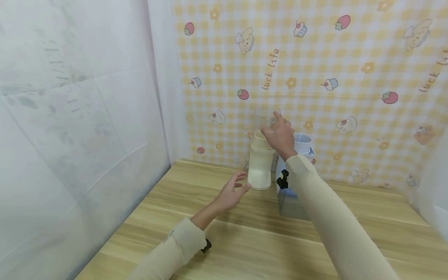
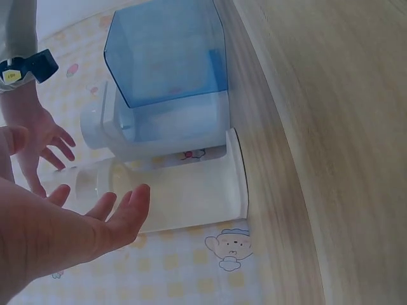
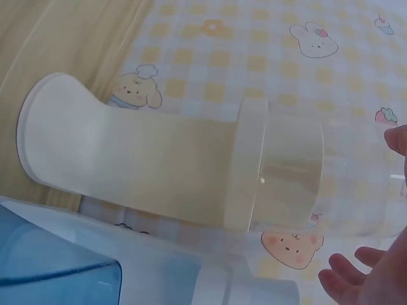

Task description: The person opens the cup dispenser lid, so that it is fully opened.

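Upright near the back wall stands a cream plastic stand [image 1: 259, 171], with a flared foot and a round collar. A clear cylinder [image 3: 356, 171] sits around its neck. My right hand [image 1: 281, 136] holds the cylinder near its upper end with thumb and forefinger, the other fingers spread away from it. Part of that grip lies outside the right wrist view. Low beside the stand's foot, my left hand [image 1: 229, 193] has its fingers extended and holds nothing; whether a fingertip touches the stand is unclear.
A pale blue and white dispenser [image 3: 156, 273] with a see-through blue bin [image 2: 168, 57] stands just right of the cream stand, partly behind my right forearm. Behind both hangs a yellow checked cloth [image 1: 315, 58]; a white curtain [image 1: 87, 116] borders the wooden table [image 1: 252, 249] on the left.
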The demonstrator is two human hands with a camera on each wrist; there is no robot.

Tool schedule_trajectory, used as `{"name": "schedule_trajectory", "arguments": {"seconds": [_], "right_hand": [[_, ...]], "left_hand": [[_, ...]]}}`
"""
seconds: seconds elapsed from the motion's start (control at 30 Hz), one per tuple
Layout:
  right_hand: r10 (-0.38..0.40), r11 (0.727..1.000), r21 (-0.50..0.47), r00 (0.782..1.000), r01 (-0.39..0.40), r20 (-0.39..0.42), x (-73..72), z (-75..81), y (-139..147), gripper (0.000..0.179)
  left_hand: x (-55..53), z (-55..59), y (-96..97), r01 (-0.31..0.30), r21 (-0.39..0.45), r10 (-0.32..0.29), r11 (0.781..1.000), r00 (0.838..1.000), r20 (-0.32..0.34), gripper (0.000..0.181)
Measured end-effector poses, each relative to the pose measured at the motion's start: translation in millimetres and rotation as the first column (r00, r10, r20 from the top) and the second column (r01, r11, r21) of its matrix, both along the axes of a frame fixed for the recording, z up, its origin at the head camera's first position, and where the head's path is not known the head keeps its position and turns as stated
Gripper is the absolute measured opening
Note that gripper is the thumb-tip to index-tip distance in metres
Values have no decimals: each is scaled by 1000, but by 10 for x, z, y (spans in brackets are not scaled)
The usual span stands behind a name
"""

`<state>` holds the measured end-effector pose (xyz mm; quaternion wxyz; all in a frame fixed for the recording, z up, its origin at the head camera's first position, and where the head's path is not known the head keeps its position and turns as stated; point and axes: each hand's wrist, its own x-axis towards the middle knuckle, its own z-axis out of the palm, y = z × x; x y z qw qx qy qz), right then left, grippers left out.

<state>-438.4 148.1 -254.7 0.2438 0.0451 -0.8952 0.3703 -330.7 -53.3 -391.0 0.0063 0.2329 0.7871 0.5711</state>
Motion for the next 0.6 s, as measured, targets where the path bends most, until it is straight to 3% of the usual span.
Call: {"name": "schedule_trajectory", "arguments": {"seconds": [0.27, 0.6], "right_hand": [[-18, 998, 55, 997, 22, -81, -45, -79, 26, 71], [-1, 993, 114, 988, 19, -154, 47, -243, 32, 84]], "left_hand": [[5, 22, -17, 14, 16, -14, 1000, 1000, 8, 54], [24, -4, 1, 41, 19, -42, 999, 999, 22, 51]]}}
